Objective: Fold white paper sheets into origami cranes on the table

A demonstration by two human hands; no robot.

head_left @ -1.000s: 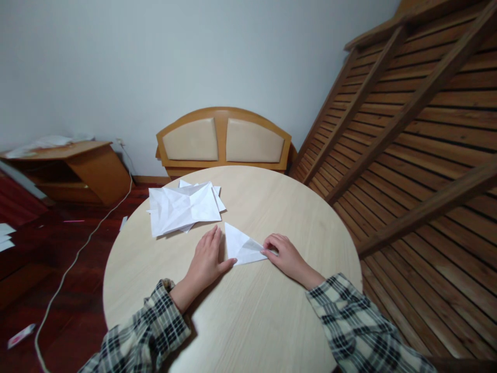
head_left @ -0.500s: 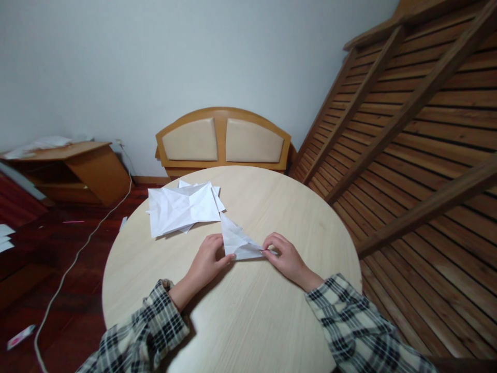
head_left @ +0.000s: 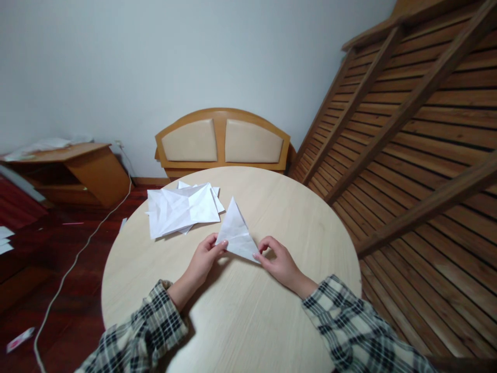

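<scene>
Holds a folded paper (head_left: pixel 236 232) between both hands, over the middle of a round table (head_left: pixel 272 321), just nearer and to the right of a pile of white sheets (head_left: pixel 182 210). Grasps its left corner with the left hand (head_left: pixel 204 259), thumb on top and fingers partly hidden behind; pinches its right corner with the right hand (head_left: pixel 281 264), thumb at the near edge and index finger curled. Looks white, triangular and faintly creased, with the tip pointing far, a shaded rim along the right side and the near edge slanting nearer toward the right. Cannot tell whether resting on the tabletop or slightly lifted. Wears black-and-cream checked sleeves (head_left: pixel 353 321).

Stacked unevenly on the far left of the table, crumpled on top, with corners jutting out below.

Shows at far left a wooden cabinet (head_left: pixel 97 178) with an open compartment, too dark to make out any contents, and topped with white material (head_left: pixel 42 146) too blurred to name. Trails a pale cord (head_left: pixel 76 256) over the dark red floor from far to near left. Includes a headboard (head_left: pixel 221 137) with two cream panels just beyond the table, and a slatted wooden panel (head_left: pixel 411 134) leaning at right.
</scene>
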